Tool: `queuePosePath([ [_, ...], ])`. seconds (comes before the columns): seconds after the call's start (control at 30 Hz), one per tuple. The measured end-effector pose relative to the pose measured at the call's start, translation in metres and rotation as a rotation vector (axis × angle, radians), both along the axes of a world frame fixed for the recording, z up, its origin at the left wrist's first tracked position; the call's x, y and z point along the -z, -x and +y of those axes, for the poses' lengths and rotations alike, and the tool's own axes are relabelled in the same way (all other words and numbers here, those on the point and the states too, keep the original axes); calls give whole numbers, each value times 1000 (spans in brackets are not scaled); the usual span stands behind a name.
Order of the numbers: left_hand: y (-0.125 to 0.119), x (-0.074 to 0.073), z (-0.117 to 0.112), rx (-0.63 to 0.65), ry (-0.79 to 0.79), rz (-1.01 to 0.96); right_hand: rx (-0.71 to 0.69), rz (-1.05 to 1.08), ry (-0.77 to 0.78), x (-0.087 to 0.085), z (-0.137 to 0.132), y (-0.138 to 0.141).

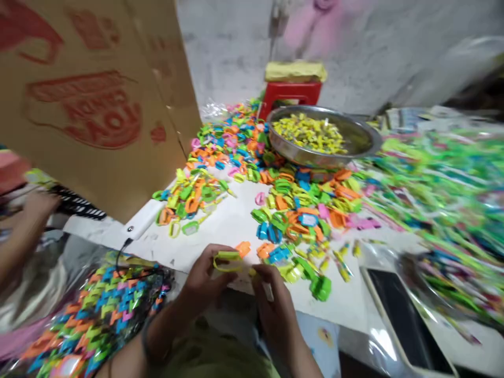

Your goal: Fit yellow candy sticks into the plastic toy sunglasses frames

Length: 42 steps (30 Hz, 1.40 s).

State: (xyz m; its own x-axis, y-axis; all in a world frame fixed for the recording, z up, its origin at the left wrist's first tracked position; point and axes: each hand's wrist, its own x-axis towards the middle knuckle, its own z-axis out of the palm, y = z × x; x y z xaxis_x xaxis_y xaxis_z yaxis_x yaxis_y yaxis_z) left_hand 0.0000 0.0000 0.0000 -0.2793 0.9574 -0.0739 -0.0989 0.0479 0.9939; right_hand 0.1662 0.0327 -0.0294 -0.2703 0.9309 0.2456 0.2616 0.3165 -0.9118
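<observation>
- At the far left, another person's hand [39,205] is well apart from the work, past a tall brown cardboard box with red print [98,105].
- The left hand [200,281], at the near edge of the white worktop [212,231], pinches a yellow-green plastic loop [228,255] between thumb and fingers. The loop's long axis runs side to side, its free end facing the right hand.
- Just beyond that end an orange plastic piece [243,248] lies on the worktop; bare surface stretches farther back from there.
- Across a narrow gap, slightly lower than the loop, the right hand [273,296] has its fingertips closed on a small yellow piece [252,272], mostly hidden, so its axis cannot be told.
- Beyond and right of it, a multicoloured heap of plastic loops [295,220] crowds the worktop; bare surface along the near edge separates this heap from a pale-framed black phone [409,320].
</observation>
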Motion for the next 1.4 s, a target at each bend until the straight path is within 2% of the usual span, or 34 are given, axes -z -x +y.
queuePosePath([
  [0.2,-3,3,-2,97,103,23,5,19,-67,-10,-4,-1],
  [0.37,0,2,3,164,62,168,-38,67,-108,-8,-8,-8],
  [0.5,-6,8,3,167,35,-79,-135,129,-90,-4,-15,-9],
  [0.6,-10,10,3,248,51,-148,-29,150,-105,-6,-17,-11],
  [0.7,-9,6,3,316,61,118,46,98,-163,-12,-15,-15],
  [0.8,-7,0,4,298,-34,443,43,33,-204,-15,-13,-18],
  [0.87,-5,0,3,281,-85,540,41,-1,-223,-15,-12,-19],
  [1.07,-2,2,-1,279,-181,642,80,-48,-260,-13,-14,-19],
  [1.23,-1,0,-2,279,-208,654,33,-44,-283,-12,-16,-18],
  [1.33,-1,1,-4,279,-197,658,37,-59,-287,-12,-16,-18],
  [1.4,0,2,-5,275,-148,649,-16,-85,-275,-12,-16,-20],
])
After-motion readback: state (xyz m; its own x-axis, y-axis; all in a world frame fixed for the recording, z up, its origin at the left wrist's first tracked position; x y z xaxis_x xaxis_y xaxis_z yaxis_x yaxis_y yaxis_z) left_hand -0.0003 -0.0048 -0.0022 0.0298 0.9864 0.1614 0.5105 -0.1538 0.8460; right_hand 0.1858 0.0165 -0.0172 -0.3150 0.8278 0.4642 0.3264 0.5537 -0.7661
